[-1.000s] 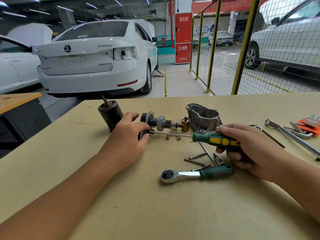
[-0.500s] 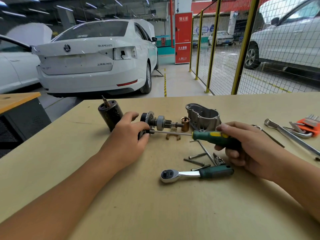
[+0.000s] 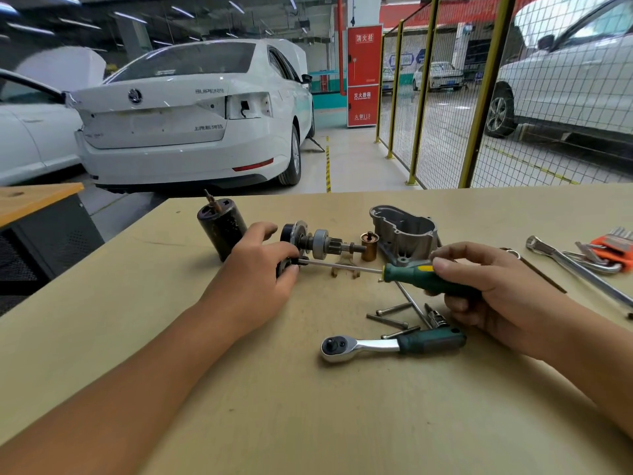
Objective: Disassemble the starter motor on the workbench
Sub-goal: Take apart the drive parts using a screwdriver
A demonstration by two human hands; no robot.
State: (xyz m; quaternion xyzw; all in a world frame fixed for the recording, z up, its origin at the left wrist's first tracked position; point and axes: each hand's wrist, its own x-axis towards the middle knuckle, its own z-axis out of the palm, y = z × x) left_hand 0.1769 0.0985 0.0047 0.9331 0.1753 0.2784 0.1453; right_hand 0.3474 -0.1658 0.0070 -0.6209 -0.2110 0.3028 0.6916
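Observation:
Starter motor parts lie across the workbench. My left hand grips a small round black part against the bench. My right hand grips a green-handled screwdriver, whose tip meets that part. Behind my left hand stands the black cylindrical motor body. The drive shaft with pinion lies just behind the screwdriver's shaft. A brass-coloured plunger and the aluminium nose housing sit to its right. A small fork lever lies under the screwdriver shaft.
A ratchet wrench lies in front of my right hand, with several loose bolts beside it. Spanners and an orange hex key set are at the right edge. White cars and a yellow mesh fence stand beyond the bench.
My right hand has shifted slightly on the screwdriver handle, as if turning it, and the yellow stripe has rotated. My left hand stays in place on the round part.

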